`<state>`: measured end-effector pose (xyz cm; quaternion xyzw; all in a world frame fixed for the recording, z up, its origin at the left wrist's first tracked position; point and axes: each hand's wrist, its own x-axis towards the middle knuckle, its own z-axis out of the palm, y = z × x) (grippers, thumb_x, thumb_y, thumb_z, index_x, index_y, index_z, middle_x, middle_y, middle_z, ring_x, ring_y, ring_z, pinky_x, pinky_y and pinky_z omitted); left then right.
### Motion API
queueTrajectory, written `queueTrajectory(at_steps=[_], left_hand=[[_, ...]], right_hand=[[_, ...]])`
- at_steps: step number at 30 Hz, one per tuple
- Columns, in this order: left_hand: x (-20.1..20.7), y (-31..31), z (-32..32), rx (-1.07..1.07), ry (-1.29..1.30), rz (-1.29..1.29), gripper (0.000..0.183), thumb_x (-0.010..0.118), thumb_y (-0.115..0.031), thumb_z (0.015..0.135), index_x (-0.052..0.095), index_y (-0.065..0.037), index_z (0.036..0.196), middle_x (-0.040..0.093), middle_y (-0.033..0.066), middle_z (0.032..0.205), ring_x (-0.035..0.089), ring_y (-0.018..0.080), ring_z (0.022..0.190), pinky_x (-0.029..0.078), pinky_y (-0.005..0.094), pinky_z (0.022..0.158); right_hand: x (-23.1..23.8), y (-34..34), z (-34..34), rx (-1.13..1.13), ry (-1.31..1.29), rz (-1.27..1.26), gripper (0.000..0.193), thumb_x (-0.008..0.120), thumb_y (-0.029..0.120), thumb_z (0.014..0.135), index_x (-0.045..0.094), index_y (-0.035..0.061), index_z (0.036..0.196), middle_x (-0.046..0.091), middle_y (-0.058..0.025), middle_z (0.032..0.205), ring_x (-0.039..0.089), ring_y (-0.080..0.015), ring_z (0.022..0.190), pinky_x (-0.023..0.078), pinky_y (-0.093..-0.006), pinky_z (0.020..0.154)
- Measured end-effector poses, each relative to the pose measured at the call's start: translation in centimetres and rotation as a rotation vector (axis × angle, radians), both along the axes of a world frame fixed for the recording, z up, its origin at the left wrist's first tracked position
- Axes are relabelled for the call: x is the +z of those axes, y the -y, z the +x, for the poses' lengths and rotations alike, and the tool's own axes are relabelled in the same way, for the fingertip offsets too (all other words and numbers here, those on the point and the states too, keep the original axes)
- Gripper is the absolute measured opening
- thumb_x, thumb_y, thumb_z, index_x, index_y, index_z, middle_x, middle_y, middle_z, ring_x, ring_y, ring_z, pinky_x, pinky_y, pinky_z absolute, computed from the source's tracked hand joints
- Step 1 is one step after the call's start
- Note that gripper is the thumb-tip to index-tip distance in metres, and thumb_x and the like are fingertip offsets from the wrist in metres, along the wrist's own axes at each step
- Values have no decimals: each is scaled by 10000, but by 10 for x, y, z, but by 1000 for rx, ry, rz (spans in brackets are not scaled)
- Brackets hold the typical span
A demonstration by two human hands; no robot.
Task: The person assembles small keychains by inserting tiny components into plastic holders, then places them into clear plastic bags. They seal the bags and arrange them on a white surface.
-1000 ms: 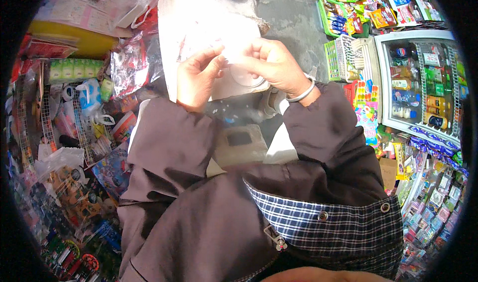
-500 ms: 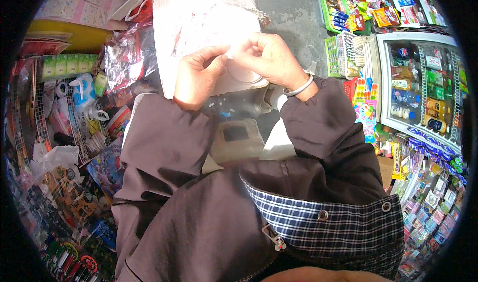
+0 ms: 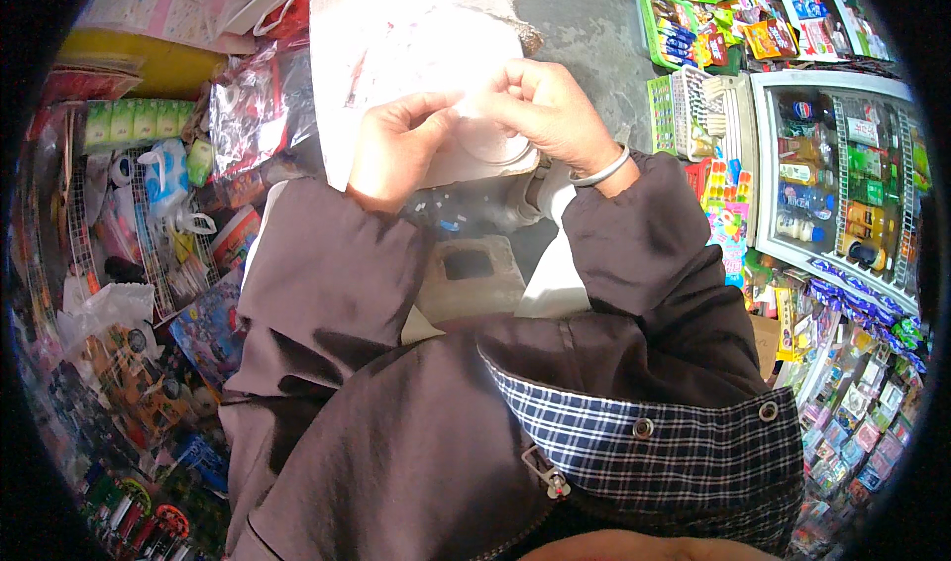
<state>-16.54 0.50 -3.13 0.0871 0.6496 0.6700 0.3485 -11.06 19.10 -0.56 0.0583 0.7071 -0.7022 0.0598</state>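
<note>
Over a glaring white slab [image 3: 342, 76], my two hands are close together. My left hand [image 3: 398, 153] is closed, thumb and forefinger meeting at their tips. A short way to its right, my right hand [image 3: 557, 115] has curled fingers in a pinch and a pale bangle on the wrist. Whatever the fingertips hold is washed out by the sunlight. A pale round disc or ring [image 3: 492, 147] shows on the slab beneath my right hand; its kind is unclear.
Plastic-wrapped goods [image 3: 260, 115] lie left of the slab. At right are a white basket [image 3: 693, 115], a glass-fronted drinks cooler [image 3: 761, 165] with bottles and a green tray of snack packets [image 3: 674, 36]. A beige piece with a dark square opening [image 3: 475, 289] sits below.
Both hands stay at nearly the same spot over the slab, still pinched. The right hand has shifted slightly to the right, and more of the pale round shape shows beneath it.
</note>
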Motion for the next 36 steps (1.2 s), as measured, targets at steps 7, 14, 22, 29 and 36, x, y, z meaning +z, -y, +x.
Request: queueTrajectory(at_steps=[7, 14, 22, 29, 36], left_hand=[[-1, 0, 1, 18, -76, 3, 252, 627, -94, 905, 645, 22, 1128, 686, 78, 983, 651, 143, 872, 520, 268, 753], [4, -1, 6, 36, -102, 7, 233, 594, -50, 891, 663, 27, 1100, 689, 75, 952, 600, 88, 845, 494, 232, 754], [8, -3, 7, 25, -96, 28, 231, 588, -46, 891, 661, 29, 1096, 684, 76, 955, 602, 94, 847, 499, 242, 760], [4, -2, 5, 14, -59, 12, 256, 636, -108, 901, 654, 8, 1128, 681, 72, 1018, 628, 110, 864, 505, 244, 744], [0, 0, 5, 60, -36, 61, 248, 622, -76, 885, 655, 25, 1109, 682, 69, 952, 616, 107, 850, 499, 249, 758]], right_hand=[[-8, 8, -1, 4, -89, 270, 165, 684, 173, 812, 661, 10, 830, 670, -60, 739, 604, -95, 666, 488, -262, 607], [-4, 7, 2, -28, -73, 349, 179, 694, 187, 781, 659, 17, 824, 642, -51, 683, 579, -98, 618, 477, -263, 579], [-6, 7, 4, -54, -98, 399, 152, 708, 172, 780, 660, 33, 818, 590, -1, 648, 526, -66, 586, 439, -234, 542], [-5, 13, 6, -92, -133, 480, 123, 736, 129, 797, 662, 33, 817, 554, 65, 695, 470, -10, 640, 406, -177, 560], [-1, 15, 7, -168, -289, 505, 280, 760, 141, 785, 642, 31, 1013, 579, 52, 717, 483, -12, 659, 428, -183, 580]])
